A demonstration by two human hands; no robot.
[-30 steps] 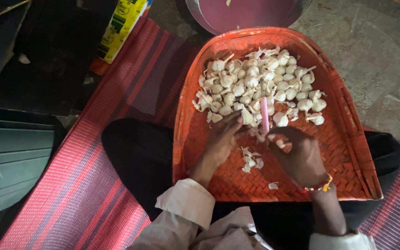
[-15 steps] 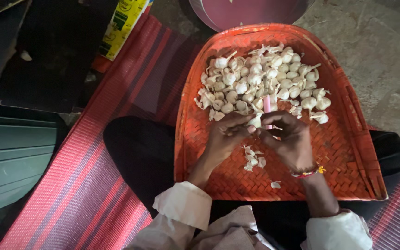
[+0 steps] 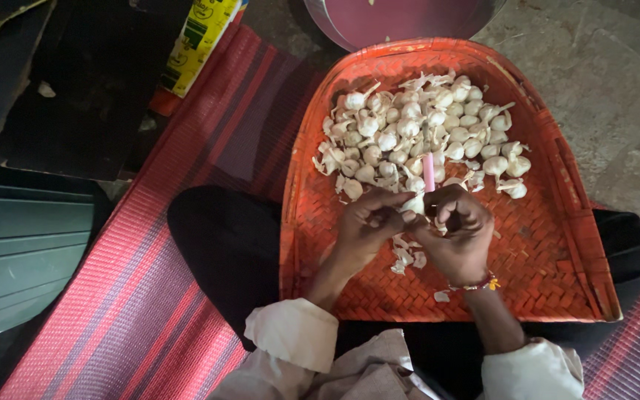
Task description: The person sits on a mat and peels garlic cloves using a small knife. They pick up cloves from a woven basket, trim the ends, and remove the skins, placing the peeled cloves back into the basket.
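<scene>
Closing together over the near edge of the garlic pile (image 3: 416, 137), the left hand (image 3: 368, 226) and right hand (image 3: 457, 237) now pinch one garlic bulb (image 3: 414, 205) between them, the right also gripping a pink knife (image 3: 429, 172) on the orange tray (image 3: 557, 244).

Single head-worn view, steeply downward, close over lap and woven tray (image 3: 557, 244).

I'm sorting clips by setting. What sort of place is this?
Probably a home or a small workplace, with the person seated on the floor: a striped woven mat over rough stone floor, and a woven tray of garlic on the lap.
</scene>
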